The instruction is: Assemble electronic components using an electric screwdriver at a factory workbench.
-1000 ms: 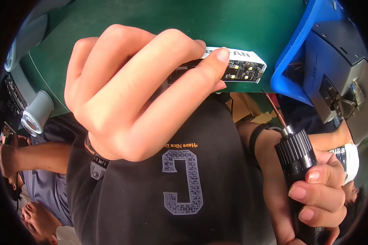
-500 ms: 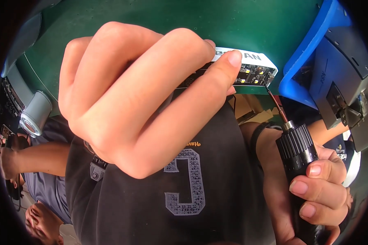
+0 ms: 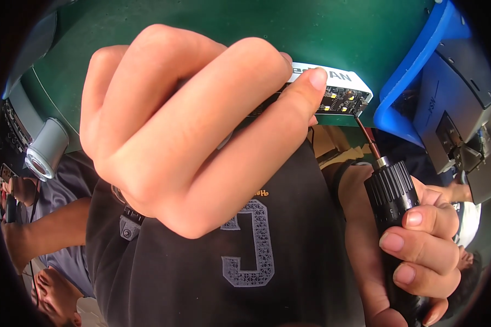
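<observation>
My left hand [image 3: 185, 125] is closed, pinching a white-cased strip [image 3: 359, 83] between thumb and fingers. A dark circuit board [image 3: 338, 100] with small yellow-white components shows along the strip's near face; its left part is hidden behind my fingers. My right hand [image 3: 423, 245] is wrapped round an electric screwdriver [image 3: 390, 193] with a black ribbed collar. It points up and slightly left, and the tip of its thin bit [image 3: 368, 136] is at the lower right end of the board. Whether a screw sits under the tip is too small to tell.
Behind the strip lies a green work surface [image 3: 338, 32]. A blue bin edge [image 3: 401, 82] and a grey machine [image 3: 455, 87] stand at right. Brown cardboard [image 3: 333, 141] shows below the table edge. At left are a grey cylindrical part [image 3: 48, 150] and another person's arm [image 3: 54, 229].
My left hand and the strip have shifted slightly right. The screwdriver handle has moved a little left and up, its tip staying at the board's end. The other person's arm at left has moved.
</observation>
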A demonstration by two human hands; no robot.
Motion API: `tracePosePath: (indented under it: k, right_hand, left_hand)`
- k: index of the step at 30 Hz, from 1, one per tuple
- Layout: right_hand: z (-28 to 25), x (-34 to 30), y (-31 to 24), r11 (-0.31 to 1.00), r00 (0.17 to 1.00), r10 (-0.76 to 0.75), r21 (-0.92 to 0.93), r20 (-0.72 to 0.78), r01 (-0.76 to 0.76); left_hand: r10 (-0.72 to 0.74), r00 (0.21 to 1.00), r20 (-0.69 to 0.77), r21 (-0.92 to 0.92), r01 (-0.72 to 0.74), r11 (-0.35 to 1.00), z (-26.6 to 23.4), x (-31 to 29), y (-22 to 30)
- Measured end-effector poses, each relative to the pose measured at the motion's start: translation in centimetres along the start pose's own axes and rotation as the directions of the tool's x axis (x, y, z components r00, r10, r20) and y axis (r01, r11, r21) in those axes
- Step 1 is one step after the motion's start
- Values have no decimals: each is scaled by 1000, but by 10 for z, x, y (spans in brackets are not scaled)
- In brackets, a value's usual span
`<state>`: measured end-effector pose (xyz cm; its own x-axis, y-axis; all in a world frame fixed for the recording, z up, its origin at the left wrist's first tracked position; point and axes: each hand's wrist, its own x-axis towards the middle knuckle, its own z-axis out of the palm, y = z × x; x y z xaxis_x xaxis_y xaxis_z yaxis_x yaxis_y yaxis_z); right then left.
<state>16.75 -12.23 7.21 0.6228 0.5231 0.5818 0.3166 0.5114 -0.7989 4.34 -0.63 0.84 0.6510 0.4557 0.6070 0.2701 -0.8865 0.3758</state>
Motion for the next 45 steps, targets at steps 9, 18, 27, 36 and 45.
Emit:
tracePosePath:
  k: [9,18,27,36,45]
  right_hand:
    - [-3,2,28,999,999,-38,-8,1,38]
    - [-75,87,-12,870,931,-356,-335,83,362]
    - [-92,107,-17,955,965,-199,-188,171,230]
    - [32,36,-8,974,967,-198,-77,162,213]
    - [90,-1,26,954,874,-240,271,423,130]
  left_hand:
    - [-129,992,5,-47,129,991,-20,-19,6]
    - [-229,933,277,33,229,973,-39,-6,18]
    - [-208,934,291,90,190,978,-56,-4,9]
    - [-329,943,-57,-370,286,884,-25,-59,-17]
    - [-378,919,-115,-591,243,769,-20,-79,-28]
